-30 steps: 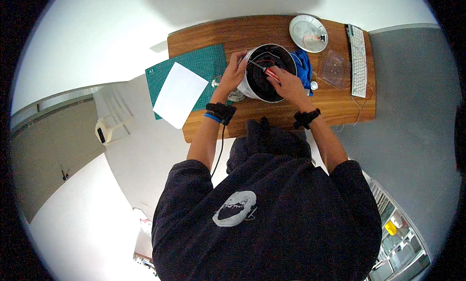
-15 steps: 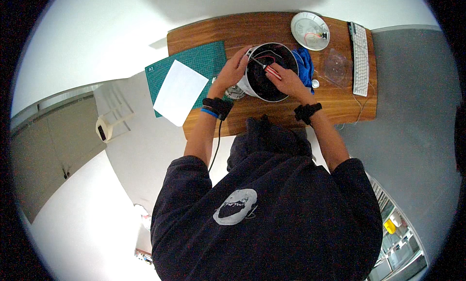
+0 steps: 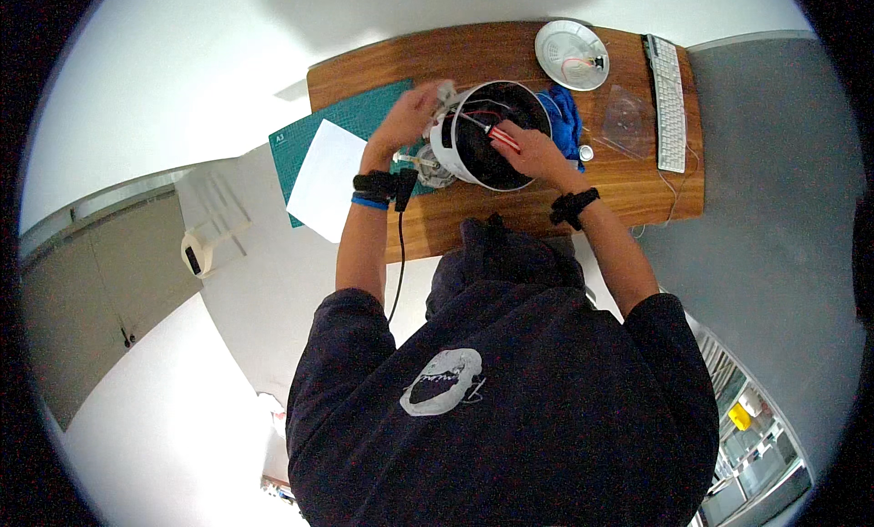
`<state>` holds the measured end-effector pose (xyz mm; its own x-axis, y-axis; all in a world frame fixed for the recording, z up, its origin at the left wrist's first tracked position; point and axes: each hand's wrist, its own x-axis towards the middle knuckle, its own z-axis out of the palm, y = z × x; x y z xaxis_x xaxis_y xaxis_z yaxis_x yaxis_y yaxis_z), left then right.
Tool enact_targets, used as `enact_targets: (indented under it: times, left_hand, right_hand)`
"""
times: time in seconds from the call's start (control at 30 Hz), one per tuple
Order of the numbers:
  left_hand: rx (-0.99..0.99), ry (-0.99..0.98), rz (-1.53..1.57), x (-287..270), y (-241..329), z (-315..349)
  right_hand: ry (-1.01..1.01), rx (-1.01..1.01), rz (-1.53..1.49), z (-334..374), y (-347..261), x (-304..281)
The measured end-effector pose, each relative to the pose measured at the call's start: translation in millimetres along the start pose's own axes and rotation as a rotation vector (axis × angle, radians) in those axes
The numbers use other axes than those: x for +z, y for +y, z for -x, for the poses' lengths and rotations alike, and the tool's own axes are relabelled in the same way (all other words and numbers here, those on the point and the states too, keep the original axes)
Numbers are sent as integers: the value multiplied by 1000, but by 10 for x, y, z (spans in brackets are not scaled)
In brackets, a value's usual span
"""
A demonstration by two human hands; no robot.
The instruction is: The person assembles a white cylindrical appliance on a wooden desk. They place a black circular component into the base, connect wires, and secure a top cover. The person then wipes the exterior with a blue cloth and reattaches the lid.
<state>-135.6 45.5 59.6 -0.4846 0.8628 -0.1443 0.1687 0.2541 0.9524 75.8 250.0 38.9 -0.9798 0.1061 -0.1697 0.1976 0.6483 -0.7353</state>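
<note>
On the wooden desk (image 3: 423, 227), the right hand (image 3: 535, 156) grips the screwdriver (image 3: 504, 138) at the pot's (image 3: 446, 159) mouth; the left hand (image 3: 406, 119) blurs beside it, grip unclear. Bracing the pot should steady the tip.

Head-worn fisheye view down onto hands (image 3: 537, 154) and desk (image 3: 492, 54)

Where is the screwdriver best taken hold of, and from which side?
By the red-and-white handle of the screwdriver, probably from the right: the handle slants toward that side, while the thin shaft points left at the opening of the white container. The right grip holds it there.
</note>
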Motion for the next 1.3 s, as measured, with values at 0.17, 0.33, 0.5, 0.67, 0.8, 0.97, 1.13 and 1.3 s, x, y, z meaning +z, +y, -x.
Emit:
enact_targets:
  times: [0.17,0.33,0.5,0.67,0.8,0.97,1.13,1.3]
  left_hand:
    - [-239,262,123,-338,742,143]
    - [59,294,-35,-157,587,200]
    - [43,813,334,-110,217,422]
    - [280,1132,315,-149,605,648]
    - [325,1244,418,-48,748,622]
    - [105,905,772,353,729,446]
    - [-107,513,106,669,587,369]
    - [55,383,144,1118,665,297]
  right_hand:
    - [22,31,20,65,18,47]
    - [1,31,9,69,56,57]
    - [-17,43,175,294,-77,-131]
    - [312,153,44,619,166,-266]
    - [512,398,1,649,813,-142]
    - [556,333,-93,538,1386,82]
    - [586,41,389,423,1131,42]
    - [162,155,-886,568,-35,-365]
